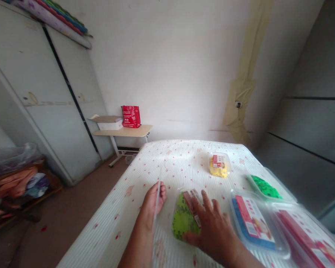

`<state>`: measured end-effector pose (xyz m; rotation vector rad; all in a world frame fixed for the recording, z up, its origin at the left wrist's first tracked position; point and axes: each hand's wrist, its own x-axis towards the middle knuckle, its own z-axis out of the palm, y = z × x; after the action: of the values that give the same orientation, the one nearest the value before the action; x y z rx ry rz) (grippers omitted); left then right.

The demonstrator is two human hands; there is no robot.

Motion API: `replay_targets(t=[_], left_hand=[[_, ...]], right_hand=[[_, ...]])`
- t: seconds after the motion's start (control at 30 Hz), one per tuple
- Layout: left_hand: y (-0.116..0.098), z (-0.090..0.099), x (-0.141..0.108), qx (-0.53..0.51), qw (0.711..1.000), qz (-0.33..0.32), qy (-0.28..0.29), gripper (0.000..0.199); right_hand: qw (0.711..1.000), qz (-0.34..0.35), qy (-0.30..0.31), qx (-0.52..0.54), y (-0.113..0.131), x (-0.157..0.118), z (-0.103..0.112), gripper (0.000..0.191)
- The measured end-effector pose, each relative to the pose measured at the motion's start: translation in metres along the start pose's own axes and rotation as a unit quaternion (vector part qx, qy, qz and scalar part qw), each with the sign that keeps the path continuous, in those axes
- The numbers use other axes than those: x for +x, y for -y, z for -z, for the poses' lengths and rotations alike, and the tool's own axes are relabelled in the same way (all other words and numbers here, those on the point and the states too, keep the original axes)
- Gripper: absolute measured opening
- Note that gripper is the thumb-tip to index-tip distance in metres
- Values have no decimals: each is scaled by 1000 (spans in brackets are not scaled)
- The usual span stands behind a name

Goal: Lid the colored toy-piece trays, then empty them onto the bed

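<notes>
My left hand [155, 196] has its fingers curled around a thin clear plastic lid [155, 217], held upright and seen almost edge-on. To its right, a clear container of lime-green pieces [181, 217] lies on the patterned bedcover, with a red-and-white label card [190, 199] slanted on top of the pieces. Over this container's right side spreads my right hand [212, 225], fingers apart. Its fingertips are at the card, and I cannot tell how firmly they touch. The hand covers part of the card and the container's right edge.
Further right lie clear boxes with blue contents [264, 243], red contents [298, 236] and green pieces [266, 187]. A box of yellow pieces [219, 172] sits farther back. The bedcover [136, 216] ends at the left. A small table [141, 130] bears a red bag [131, 117].
</notes>
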<state>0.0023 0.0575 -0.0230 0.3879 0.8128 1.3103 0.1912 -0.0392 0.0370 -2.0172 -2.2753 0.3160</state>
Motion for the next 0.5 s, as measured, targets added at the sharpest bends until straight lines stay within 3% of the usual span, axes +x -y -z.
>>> replay_targets(t=[0.17,0.27,0.37,0.5], left_hand=[[9,-13,-6,-7,999,38,-18,20],[11,-17,-7,-21,997,68,-23,23],[12,-17,-5,-34,996,73,-25,21],[10,-15,-2,-16,996,85,-19,27]], right_hand=[[998,55,-36,16,-2,-3,1,67],[998,36,-28,40,-4,-4,4,48],[995,30,-30,88,-10,-1,-4,44],[981,53,-114,150,-24,6,-24,40]])
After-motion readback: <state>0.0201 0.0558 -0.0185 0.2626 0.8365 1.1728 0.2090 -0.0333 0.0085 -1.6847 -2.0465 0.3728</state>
